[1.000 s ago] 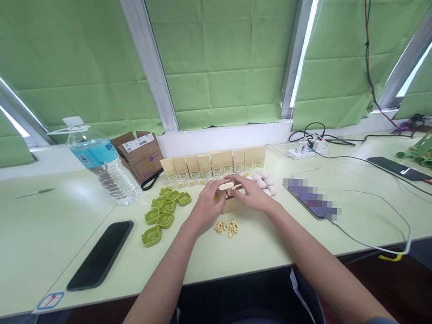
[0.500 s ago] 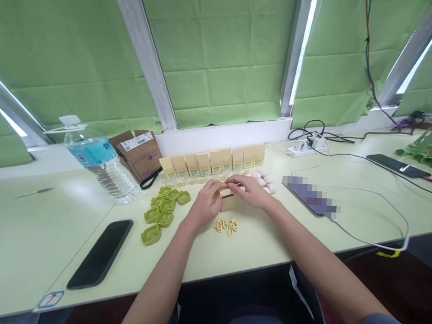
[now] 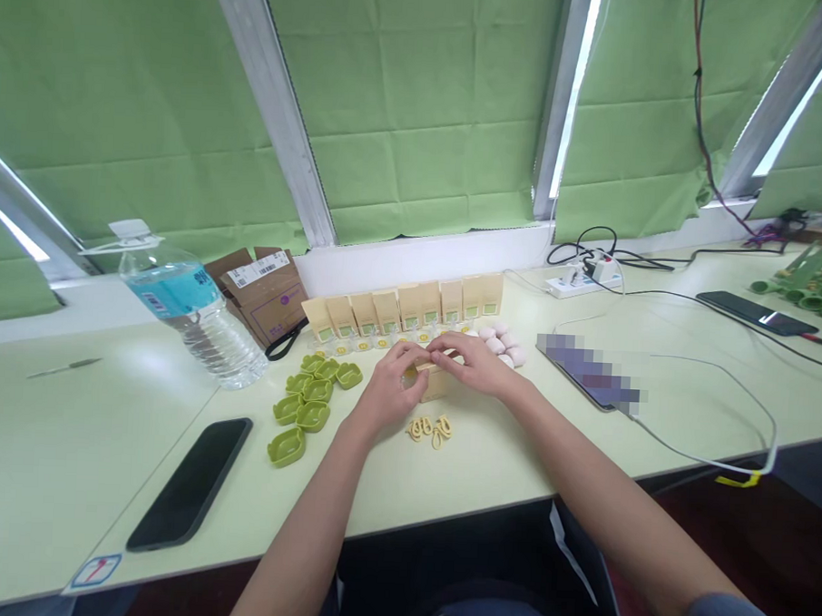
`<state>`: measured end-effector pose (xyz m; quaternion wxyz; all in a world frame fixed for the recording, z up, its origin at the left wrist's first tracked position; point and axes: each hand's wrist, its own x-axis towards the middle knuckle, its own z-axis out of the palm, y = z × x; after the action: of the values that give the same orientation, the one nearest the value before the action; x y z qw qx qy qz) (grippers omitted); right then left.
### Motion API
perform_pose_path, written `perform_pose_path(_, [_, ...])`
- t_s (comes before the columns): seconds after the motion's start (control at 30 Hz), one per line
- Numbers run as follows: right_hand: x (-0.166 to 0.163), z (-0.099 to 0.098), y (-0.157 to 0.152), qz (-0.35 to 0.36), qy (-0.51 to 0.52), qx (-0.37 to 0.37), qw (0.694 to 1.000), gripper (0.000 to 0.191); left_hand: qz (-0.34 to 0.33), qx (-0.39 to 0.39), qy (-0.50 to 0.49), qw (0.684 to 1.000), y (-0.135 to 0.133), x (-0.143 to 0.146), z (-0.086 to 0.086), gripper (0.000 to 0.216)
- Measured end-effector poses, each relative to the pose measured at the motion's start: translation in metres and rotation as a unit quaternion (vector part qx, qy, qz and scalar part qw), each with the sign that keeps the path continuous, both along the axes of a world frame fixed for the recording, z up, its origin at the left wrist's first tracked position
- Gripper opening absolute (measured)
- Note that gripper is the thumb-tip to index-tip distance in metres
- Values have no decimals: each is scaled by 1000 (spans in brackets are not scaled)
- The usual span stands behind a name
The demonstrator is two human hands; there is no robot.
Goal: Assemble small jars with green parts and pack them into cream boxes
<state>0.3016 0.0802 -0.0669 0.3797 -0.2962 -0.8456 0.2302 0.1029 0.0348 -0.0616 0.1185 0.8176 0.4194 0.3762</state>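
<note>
Tan box (image 3: 436, 385) between hands (image 3: 392, 385) — visible edge running left to right.

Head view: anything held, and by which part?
Left hand and right hand are at the top of the tan box; they cover the contact, so gripped or merely touched can't be told.

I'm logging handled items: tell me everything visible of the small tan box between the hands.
The small tan rectangular, cardboard-looking box stands on the pale table, its plain front showing. The left hand and right hand flank it, seemingly touching, and hide most of its top; whether it's closed is unclear.
</note>
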Motion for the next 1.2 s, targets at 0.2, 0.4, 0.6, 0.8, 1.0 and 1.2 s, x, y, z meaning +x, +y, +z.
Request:
perform_pose_path(0.2, [0, 0, -1, 12, -3, 9, 1000, 26, -3, -8, 2, 1000, 1, 0, 0, 17])
perform_pose_path(0.4, [1, 2, -4, 15, -18, 2, 1000, 27, -3, -20, -8, 1000, 2, 0, -1, 18])
perform_pose_path(0.6, [-1, 0, -4, 38, -5, -26, 999, 29, -1, -22, 1, 1000, 3, 0, -2, 17])
perform_pose_path(0.8, [-2, -3, 0, 40, 16, -24, 999, 28, 10, -20, -9, 1000, 1, -1, -2, 20])
perform_pose_path(1.0, [-1, -9, 6, -24, 46, -2, 999, 26, -17, -7, -13, 1000, 1, -2, -1, 23])
perform_pose_path(1.2, [1, -7, 7, -113, 40, -59, 991, 17, -39, 5, 50, 998, 0, -5, 1, 28])
